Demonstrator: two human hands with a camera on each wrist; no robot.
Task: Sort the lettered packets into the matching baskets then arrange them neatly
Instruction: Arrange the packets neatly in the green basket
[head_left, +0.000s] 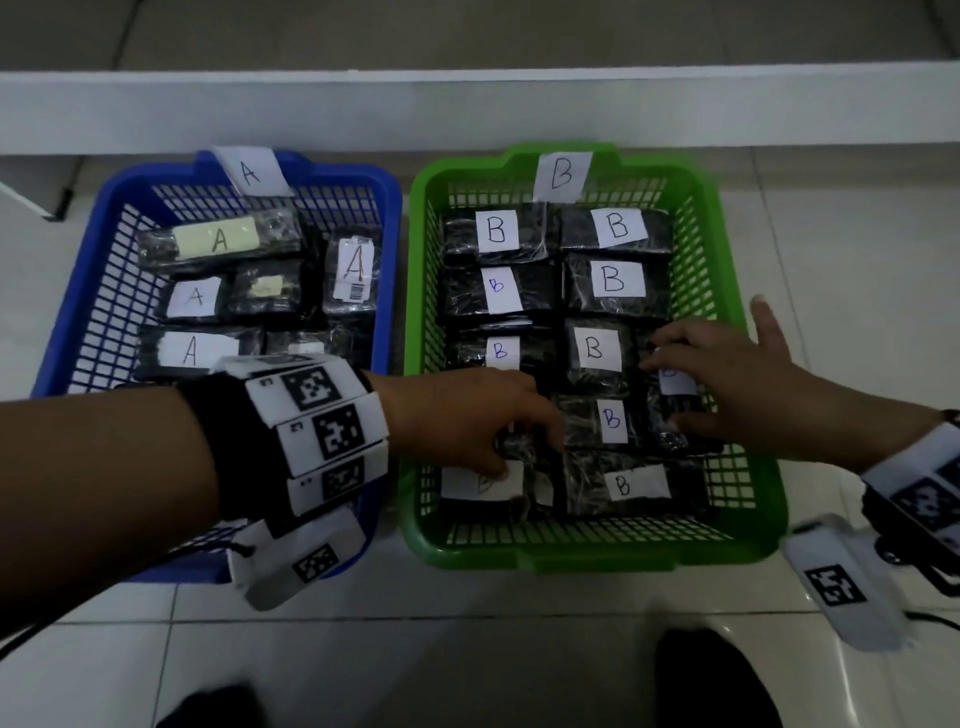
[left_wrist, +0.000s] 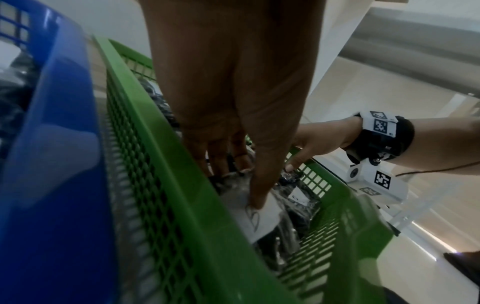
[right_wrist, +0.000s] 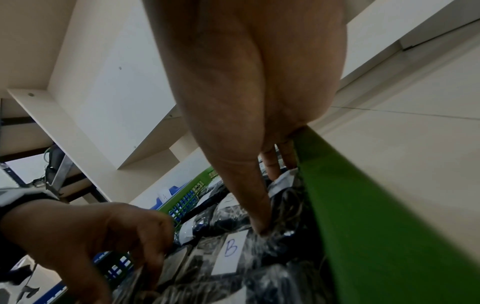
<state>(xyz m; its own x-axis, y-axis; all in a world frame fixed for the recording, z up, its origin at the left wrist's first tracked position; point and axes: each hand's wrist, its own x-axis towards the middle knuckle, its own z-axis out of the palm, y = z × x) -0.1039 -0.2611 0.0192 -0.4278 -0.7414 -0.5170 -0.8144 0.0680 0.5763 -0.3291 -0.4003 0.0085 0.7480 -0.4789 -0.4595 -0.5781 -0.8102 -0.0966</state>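
Note:
The green basket (head_left: 571, 551) with a "B" tag holds several black packets with white B labels, laid in two columns. My left hand (head_left: 514, 452) reaches across into its near left corner and pinches a B packet (head_left: 467, 483); the thumb presses the label (left_wrist: 259, 222) while the fingers hook the packet's far edge. My right hand (head_left: 667, 400) is at the basket's right side, fingers and thumb spanning another B packet (head_left: 678, 383), little finger raised. The thumb (right_wrist: 262, 228) pushes into that packet's wrap. The blue basket (head_left: 395, 260) tagged "A" holds several A packets.
Both baskets sit side by side on a pale tiled floor (head_left: 467, 649). A low white ledge (head_left: 467, 104) runs behind them. Dark shoes (head_left: 717, 675) show at the bottom edge. My left forearm crosses over the blue basket's near corner.

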